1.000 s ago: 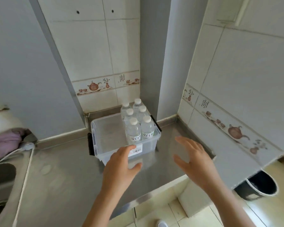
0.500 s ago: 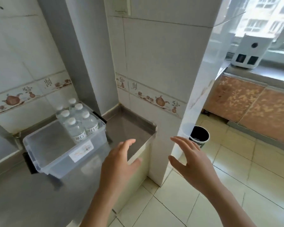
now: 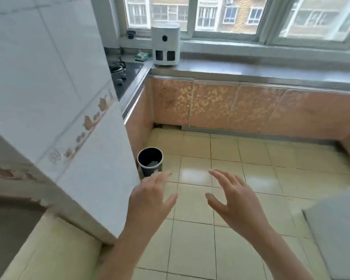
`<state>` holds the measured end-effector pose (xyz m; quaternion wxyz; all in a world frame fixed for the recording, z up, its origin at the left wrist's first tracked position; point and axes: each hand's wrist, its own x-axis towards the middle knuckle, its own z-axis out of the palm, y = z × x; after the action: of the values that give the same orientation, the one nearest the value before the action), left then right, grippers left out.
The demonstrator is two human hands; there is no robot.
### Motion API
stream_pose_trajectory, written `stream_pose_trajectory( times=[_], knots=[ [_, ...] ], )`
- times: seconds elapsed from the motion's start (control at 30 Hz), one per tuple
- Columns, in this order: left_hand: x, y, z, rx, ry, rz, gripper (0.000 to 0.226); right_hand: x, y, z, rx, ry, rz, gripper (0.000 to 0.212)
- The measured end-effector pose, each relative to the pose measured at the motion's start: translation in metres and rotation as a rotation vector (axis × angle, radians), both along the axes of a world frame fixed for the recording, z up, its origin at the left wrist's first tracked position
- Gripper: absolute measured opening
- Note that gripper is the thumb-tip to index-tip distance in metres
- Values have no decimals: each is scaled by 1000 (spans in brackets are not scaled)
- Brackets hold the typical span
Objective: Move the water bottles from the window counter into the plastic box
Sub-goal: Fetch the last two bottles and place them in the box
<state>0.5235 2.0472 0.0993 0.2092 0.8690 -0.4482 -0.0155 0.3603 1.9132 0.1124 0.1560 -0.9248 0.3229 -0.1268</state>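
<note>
Right now both hands are out in front of the person, over the tiled floor [image 3: 220, 199], and they hold nothing. The left hand [image 3: 150, 201] has its fingers straight and a little spread, with the thumb out to the side. The right hand [image 3: 236, 201] is the same, fingers loose and apart. The palms half face each other with a gap between them, which looks like a good shape for taking hold of a bottle or two, so I think the hands are being kept ready for the next pick-up.

No water bottles can be seen in this view, and the plastic box is not in view either. The window counter [image 3: 261, 74] runs along under the window [image 3: 210, 15], well apart from the hands. At its left end, near the corner, stands a white machine [image 3: 165, 44]. The rest of its top looks bare, though its right end runs out of the view and the picture is blurry. So I cannot tell if any bottles are left there.

Around the corner on the left counter is a dark stove top [image 3: 123, 74]. A black bin [image 3: 150, 161] sits on the floor beside the white tiled pillar [image 3: 69, 118], just past the left hand's fingertips.
</note>
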Motion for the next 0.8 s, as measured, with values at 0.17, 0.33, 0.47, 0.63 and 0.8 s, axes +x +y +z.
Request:
stream_pose_trajectory(
  times=[0.17,0.33,0.47,0.63,0.8],
  knots=[
    [-29,-110,-5,60,-46,-169,58,-46,-82,-5,24,2,-169,58],
    [-33,-203,-7,4,-5,-329,54,-63,-146,-18,52,-40,-317,63],
    [-17,-286,-14,24,-95,-405,55,-54,-210,-28,75,-13,-396,66],
    [13,-399,-24,22,-145,-508,55,-36,-303,-26,47,20,-483,68],
    [33,-511,-14,-14,-210,-630,55,-24,-392,-11,42,7,-585,67]
  ],
)
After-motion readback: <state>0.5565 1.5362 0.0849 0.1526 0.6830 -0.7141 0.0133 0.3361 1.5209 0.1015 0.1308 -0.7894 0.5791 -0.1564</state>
